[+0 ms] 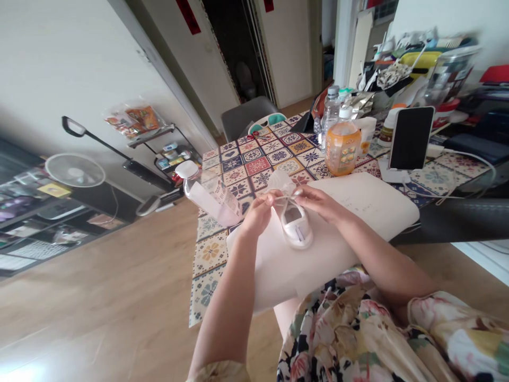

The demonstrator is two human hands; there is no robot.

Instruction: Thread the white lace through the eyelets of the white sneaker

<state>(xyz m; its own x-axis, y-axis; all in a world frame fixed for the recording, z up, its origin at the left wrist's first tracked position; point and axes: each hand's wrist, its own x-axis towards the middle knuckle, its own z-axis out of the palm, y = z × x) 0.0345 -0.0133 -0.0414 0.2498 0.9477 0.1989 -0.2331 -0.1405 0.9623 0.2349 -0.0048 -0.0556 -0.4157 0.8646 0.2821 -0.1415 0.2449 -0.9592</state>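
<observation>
A small white shoe (pixel 299 233) rests on a large white sheet (pixel 338 254), its heel end towards me. Pale laces (pixel 284 198) stretch across the shoe's far end between both hands. My left hand (pixel 258 212) pinches the laces on the left side, its fingers closed. On the right, my right hand (pixel 318 202) pinches them too, thumb and fingers together. Behind the laces, crumpled translucent white material (pixel 280 181) stands on the sheet.
A patterned tablecloth (pixel 210 252) covers the table. Beyond the sheet stand an orange bottle (pixel 342 148), a clear bottle (pixel 331 114) and a phone (pixel 411 138) on a stand with a white cable. A lidded jar (pixel 188 175) and printed packet (pixel 218 204) are at the left.
</observation>
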